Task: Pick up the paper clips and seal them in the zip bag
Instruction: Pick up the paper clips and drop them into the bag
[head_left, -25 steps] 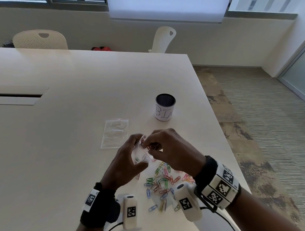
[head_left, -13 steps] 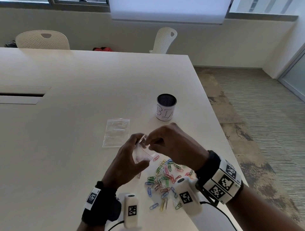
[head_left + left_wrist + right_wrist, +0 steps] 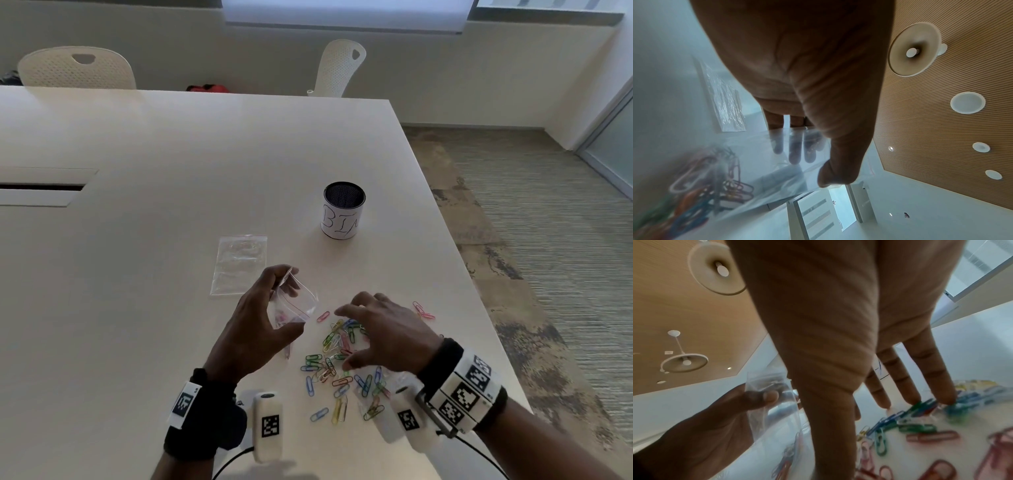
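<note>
My left hand [image 3: 260, 318] holds a small clear zip bag [image 3: 294, 303] above the table, thumb in front and fingers behind; its mouth gapes toward the right. Several coloured clips show inside the bag [image 3: 701, 191] in the left wrist view. A scatter of coloured paper clips [image 3: 337, 363] lies on the white table near its right edge. My right hand [image 3: 373, 329] hovers spread over that pile, fingers straight, fingertips [image 3: 945, 400] touching the clips [image 3: 920, 417]. It holds nothing that I can see.
A second clear zip bag [image 3: 239, 263] lies flat beyond my left hand. A black mesh cup labelled BIN [image 3: 343, 210] stands farther back. The table's right edge [image 3: 479, 308] is close to the clips. Two white chairs [image 3: 77, 68] stand beyond the table.
My right hand has left the bag's mouth and dropped right onto the clip pile, fingers spreading. The left hand keeps the bag, now gaping wider.
</note>
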Motion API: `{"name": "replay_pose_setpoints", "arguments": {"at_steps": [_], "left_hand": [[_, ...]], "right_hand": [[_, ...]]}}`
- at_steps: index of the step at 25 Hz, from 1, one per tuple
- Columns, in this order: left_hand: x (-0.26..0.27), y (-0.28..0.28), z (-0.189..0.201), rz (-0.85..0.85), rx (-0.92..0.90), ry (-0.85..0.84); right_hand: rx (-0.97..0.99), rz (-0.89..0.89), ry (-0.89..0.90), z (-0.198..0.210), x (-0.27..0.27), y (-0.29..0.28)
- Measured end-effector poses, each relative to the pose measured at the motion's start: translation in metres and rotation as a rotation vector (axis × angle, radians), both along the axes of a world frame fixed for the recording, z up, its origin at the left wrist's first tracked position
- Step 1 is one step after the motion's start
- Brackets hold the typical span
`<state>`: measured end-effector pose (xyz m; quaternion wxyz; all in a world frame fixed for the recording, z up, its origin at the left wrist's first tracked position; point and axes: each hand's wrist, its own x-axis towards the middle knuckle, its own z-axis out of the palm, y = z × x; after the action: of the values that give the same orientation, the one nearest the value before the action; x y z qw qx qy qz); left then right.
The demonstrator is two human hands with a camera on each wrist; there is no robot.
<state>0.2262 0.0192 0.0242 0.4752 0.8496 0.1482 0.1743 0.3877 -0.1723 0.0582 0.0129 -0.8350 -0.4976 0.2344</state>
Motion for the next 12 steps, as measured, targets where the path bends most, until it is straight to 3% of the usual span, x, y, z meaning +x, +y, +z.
{"name": "replay_pose_setpoints", "arguments": {"at_steps": [12], "left_hand": [[0.002, 0.002, -0.004, 0.014, 0.018, 0.030]], "right_hand": [[0.229, 0.037, -0.017, -0.024, -0.026, 0.006]]}}
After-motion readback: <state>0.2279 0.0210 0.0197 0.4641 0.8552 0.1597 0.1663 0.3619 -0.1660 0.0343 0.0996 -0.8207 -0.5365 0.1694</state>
